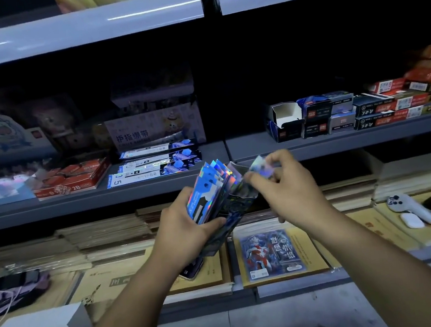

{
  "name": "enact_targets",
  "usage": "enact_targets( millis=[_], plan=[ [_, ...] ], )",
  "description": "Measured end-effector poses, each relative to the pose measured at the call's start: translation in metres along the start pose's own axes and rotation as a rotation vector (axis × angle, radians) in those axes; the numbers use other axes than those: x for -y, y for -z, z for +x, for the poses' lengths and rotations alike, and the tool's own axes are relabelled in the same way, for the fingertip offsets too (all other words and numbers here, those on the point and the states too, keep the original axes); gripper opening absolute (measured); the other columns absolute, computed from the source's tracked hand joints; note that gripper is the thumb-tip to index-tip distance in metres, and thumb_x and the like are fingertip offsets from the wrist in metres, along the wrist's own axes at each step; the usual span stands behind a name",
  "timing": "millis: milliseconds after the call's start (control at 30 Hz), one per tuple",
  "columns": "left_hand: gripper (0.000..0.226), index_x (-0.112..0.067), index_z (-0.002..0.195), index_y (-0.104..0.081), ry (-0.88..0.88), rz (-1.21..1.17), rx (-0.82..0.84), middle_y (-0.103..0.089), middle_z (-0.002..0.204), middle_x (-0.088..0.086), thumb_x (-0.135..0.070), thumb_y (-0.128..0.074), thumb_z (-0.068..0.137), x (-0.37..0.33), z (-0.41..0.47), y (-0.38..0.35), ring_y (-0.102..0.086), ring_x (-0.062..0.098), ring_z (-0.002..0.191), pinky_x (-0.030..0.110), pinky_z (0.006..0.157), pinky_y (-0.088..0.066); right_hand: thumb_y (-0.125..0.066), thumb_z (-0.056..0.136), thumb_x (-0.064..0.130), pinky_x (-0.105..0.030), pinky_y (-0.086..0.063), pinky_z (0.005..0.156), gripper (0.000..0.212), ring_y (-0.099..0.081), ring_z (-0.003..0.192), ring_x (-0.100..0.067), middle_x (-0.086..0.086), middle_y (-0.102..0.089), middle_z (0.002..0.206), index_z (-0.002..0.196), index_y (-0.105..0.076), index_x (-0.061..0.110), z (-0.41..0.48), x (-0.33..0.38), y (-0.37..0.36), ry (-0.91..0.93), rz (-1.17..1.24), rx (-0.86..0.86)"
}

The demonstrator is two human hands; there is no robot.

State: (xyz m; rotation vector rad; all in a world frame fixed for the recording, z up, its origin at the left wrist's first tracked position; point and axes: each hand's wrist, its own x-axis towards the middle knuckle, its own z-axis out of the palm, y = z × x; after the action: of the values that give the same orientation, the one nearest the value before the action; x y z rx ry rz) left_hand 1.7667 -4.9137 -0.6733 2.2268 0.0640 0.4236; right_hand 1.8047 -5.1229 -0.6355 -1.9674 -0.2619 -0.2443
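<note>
My left hand [187, 233] grips a fanned bundle of shiny blue holographic packets [211, 188] in front of the middle shelf. My right hand [287, 187] pinches the top of one packet [259, 165] at the bundle's right side, thumb and fingers curled round its upper edge. More of the same blue packets [155, 163] lie stacked on the middle shelf [105, 200], just behind and left of the bundle.
A red 2B pencil box [74, 179] lies left of the stacked packets. Small dark and red boxes [364, 108] stand on the right shelf. Below are stacks of yellow notebooks [208, 277], a card pack [270, 254], a phone [191, 271] and a white earbud case [411, 220].
</note>
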Motion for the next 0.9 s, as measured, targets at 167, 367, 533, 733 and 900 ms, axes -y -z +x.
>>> enact_targets(
  millis=[167, 367, 533, 733, 900],
  plan=[
    [0.052, -0.028, 0.111, -0.061, -0.005, 0.038, 0.006, -0.073, 0.096, -0.016, -0.026, -0.094, 0.071, 0.002, 0.000, 0.002, -0.064, -0.010, 0.087, 0.006, 0.065, -0.048, -0.065, 0.097, 0.029, -0.027, -0.043, 0.059, 0.023, -0.048, 0.051, -0.009, -0.002, -0.052, 0.060, 0.115, -0.052, 0.024, -0.002, -0.002, -0.004, 0.060, 0.175, -0.036],
    [0.047, -0.030, 0.104, -0.061, -0.019, 0.063, 0.037, -0.072, 0.086, -0.015, -0.022, -0.093, 0.071, 0.001, -0.001, 0.000, -0.067, -0.004, 0.077, 0.005, 0.058, -0.045, -0.068, 0.096, 0.016, -0.047, -0.049, 0.058, 0.009, -0.054, 0.064, -0.041, -0.027, -0.055, 0.077, 0.088, -0.071, 0.020, -0.010, 0.011, -0.007, 0.232, 0.290, 0.040],
    [0.050, -0.035, 0.107, -0.060, -0.066, 0.136, 0.058, -0.071, 0.085, -0.019, -0.028, -0.093, 0.070, 0.004, -0.002, -0.001, -0.065, -0.006, 0.076, 0.009, 0.061, -0.045, -0.073, 0.092, 0.014, -0.032, -0.039, 0.058, 0.010, -0.043, 0.061, -0.018, -0.019, -0.052, 0.069, 0.082, -0.071, 0.015, -0.008, 0.004, -0.010, 0.180, 0.259, 0.108],
    [0.049, -0.039, 0.101, -0.054, -0.062, 0.200, 0.090, -0.071, 0.079, -0.016, -0.054, -0.079, 0.062, 0.008, -0.001, -0.002, -0.067, 0.005, 0.072, 0.038, 0.070, -0.059, -0.076, 0.087, 0.010, -0.039, -0.048, 0.060, 0.011, -0.043, 0.059, -0.015, -0.005, -0.049, 0.065, 0.079, -0.068, 0.013, -0.004, -0.008, -0.010, 0.109, 0.211, 0.130],
    [0.046, -0.044, 0.098, -0.049, -0.065, 0.251, 0.128, -0.070, 0.078, -0.014, -0.054, -0.081, 0.066, 0.010, 0.000, -0.002, -0.066, 0.007, 0.070, 0.039, 0.069, -0.059, -0.079, 0.084, 0.008, -0.023, -0.039, 0.057, 0.014, -0.039, 0.057, -0.010, 0.000, -0.048, 0.065, 0.078, -0.066, 0.008, -0.004, -0.006, -0.012, 0.086, 0.241, 0.152]
  ],
)
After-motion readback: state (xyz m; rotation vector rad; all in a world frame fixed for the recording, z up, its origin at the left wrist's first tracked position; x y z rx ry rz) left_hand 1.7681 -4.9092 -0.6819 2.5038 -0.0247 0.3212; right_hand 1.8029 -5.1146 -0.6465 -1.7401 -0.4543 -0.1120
